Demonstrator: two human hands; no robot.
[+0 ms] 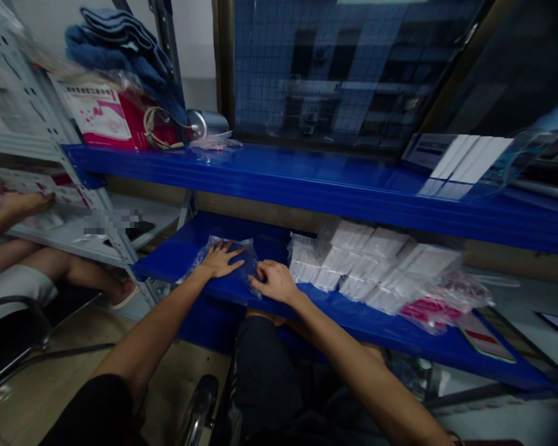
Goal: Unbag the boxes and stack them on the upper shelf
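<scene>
A clear plastic bag (250, 254) lies on the lower blue shelf (167, 260), left of a stack of white boxes (367, 260) wrapped in clear film. The left hand (221, 259) is spread flat on the bag, palm down, fingers fanned, gripping nothing. The right hand (276, 280) is half curled at the bag's right edge; in this dim light I cannot tell whether its fingertips pinch the film or only rest against it. For smoothing such thin, slippery film, the left palm would do well to bear down evenly as an anchor, while the right works creases outward from it with light pressure, so the film neither tears nor bunches. As for writing, the pink-and-white carton (100, 114) on the upper blue shelf (283, 173) carries a line of dark characters along its top, too blurred to read. The phone (488, 337) shows a red band without legible text, and no brand can be made out.
</scene>
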